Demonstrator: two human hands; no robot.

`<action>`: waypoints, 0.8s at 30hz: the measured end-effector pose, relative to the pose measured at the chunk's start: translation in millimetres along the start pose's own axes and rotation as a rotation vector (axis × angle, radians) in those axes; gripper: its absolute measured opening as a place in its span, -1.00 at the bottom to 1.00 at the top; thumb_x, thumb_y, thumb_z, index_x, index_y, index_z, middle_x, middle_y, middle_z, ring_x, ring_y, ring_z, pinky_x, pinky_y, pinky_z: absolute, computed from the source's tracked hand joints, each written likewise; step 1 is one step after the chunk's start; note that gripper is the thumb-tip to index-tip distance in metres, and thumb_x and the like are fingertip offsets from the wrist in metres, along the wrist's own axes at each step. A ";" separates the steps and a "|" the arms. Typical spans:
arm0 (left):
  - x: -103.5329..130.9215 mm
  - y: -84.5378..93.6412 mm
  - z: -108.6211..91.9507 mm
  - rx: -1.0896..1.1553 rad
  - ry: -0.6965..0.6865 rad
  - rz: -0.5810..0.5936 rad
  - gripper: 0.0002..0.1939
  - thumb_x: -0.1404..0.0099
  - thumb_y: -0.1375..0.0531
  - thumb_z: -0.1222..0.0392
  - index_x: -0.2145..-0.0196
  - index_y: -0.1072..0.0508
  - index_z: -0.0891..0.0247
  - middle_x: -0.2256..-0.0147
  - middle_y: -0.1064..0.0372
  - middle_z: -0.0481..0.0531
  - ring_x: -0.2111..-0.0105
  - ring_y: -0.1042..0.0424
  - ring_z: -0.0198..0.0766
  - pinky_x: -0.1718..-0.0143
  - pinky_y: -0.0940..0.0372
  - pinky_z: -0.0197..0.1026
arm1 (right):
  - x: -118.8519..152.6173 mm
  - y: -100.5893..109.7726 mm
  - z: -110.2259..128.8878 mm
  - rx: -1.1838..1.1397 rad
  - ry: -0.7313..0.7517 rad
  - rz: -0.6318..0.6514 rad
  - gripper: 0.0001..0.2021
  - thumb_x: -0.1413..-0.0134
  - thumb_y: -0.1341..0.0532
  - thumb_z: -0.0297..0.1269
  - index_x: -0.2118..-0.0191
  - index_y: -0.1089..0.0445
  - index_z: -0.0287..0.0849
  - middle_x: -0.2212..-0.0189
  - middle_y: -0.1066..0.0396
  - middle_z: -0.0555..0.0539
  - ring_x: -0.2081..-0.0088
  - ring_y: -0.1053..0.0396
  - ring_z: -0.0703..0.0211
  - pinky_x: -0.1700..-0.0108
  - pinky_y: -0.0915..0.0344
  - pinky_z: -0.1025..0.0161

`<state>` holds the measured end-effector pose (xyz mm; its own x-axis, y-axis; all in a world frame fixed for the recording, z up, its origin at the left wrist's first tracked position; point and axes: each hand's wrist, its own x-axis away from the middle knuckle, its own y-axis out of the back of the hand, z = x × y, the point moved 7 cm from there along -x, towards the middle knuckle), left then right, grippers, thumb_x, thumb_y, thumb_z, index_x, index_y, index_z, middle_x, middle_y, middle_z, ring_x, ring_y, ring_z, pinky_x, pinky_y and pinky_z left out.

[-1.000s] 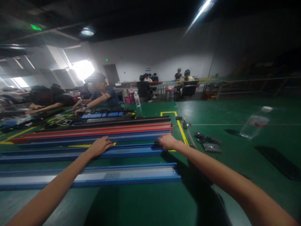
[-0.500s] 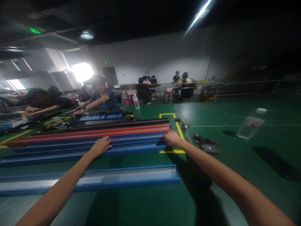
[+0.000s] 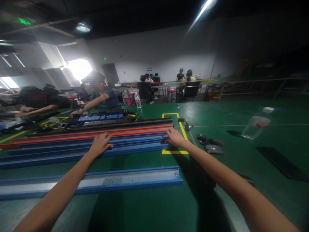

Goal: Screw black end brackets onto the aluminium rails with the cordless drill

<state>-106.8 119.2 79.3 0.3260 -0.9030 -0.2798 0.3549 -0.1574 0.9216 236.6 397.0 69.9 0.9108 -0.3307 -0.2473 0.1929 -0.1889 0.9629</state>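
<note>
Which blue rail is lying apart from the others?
The front blue rail, closest to the camera: a strip of green table separates it from the other blue rails, bunched together.

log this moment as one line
left hand: on grouped blue rails | right hand: at their right ends | separate blue rail: nearer person | clear bottle: far right

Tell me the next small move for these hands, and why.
Probably ease the left hand and right hand off the grouped blue rails and bring them back toward the nearer blue rail. The grouped ones lie close side by side, with the right hand at their right end, while the nearer one lies apart, across a strip of green tabletop.
</note>
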 end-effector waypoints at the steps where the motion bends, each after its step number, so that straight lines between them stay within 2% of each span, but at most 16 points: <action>1: 0.4 0.9 -0.5 -0.007 0.006 -0.001 -0.53 -0.25 -0.26 0.05 -0.07 -0.41 0.26 -0.05 -0.33 0.29 -0.08 -0.33 0.16 -0.02 -0.19 0.06 | -0.3 -2.2 -1.0 -0.013 0.002 0.005 -0.62 -0.29 -0.24 -0.11 -0.12 -0.36 -0.18 -0.11 -0.37 -0.17 -0.06 -0.39 -0.04 -0.07 -0.38 -0.11; 10: -3.4 0.3 -11.6 -0.053 0.072 0.008 -0.58 -0.29 -0.21 0.10 -0.07 -0.41 0.30 -0.04 -0.34 0.34 -0.09 -0.31 0.18 -0.03 -0.18 0.10 | -0.1 -12.2 -0.9 -0.067 0.031 0.053 -0.66 -0.30 -0.24 -0.11 -0.08 -0.39 -0.19 -0.07 -0.41 -0.15 -0.04 -0.41 -0.01 -0.05 -0.39 -0.09; 16: -7.4 -2.0 -6.9 -0.072 0.105 0.047 -0.56 -0.32 -0.16 0.05 -0.08 -0.40 0.30 -0.07 -0.33 0.36 -0.11 -0.29 0.17 0.00 -0.22 0.09 | 1.3 -10.1 1.8 -0.044 0.020 0.038 -0.66 -0.30 -0.23 -0.11 -0.07 -0.40 -0.20 -0.05 -0.42 -0.15 -0.03 -0.42 -0.01 -0.05 -0.40 -0.08; 20: -10.6 8.2 -18.8 -0.098 0.082 0.043 -0.53 -0.34 -0.09 0.08 -0.11 -0.37 0.40 -0.07 -0.31 0.43 -0.09 -0.29 0.21 0.00 -0.23 0.13 | 5.2 5.3 8.2 -0.006 -0.004 0.007 -0.66 -0.30 -0.23 -0.11 -0.07 -0.39 -0.20 -0.06 -0.41 -0.15 -0.03 -0.41 -0.02 -0.06 -0.37 -0.10; 22: -9.8 15.2 -35.2 -0.090 0.040 0.024 -0.51 -0.36 0.00 0.13 -0.14 -0.34 0.45 -0.07 -0.30 0.44 -0.07 -0.31 0.20 0.00 -0.25 0.11 | 11.4 19.9 9.1 0.016 0.004 -0.005 -0.64 -0.30 -0.22 -0.07 -0.06 -0.39 -0.20 -0.07 -0.40 -0.16 -0.07 -0.37 -0.03 -0.11 -0.31 -0.10; 24: -1.7 19.0 -55.8 -0.057 -0.016 0.002 -0.47 -0.39 0.07 0.08 -0.16 -0.32 0.47 -0.04 -0.34 0.41 0.00 -0.37 0.14 0.01 -0.28 0.07 | 24.2 37.8 2.6 0.030 0.019 -0.007 -0.63 -0.30 -0.21 -0.02 -0.05 -0.39 -0.17 -0.06 -0.40 -0.16 -0.11 -0.31 -0.02 -0.16 -0.23 -0.01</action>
<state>-51.7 140.1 82.2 0.3125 -0.9097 -0.2734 0.4037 -0.1334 0.9051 265.0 379.5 100.0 0.9161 -0.3121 -0.2516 0.1882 -0.2193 0.9573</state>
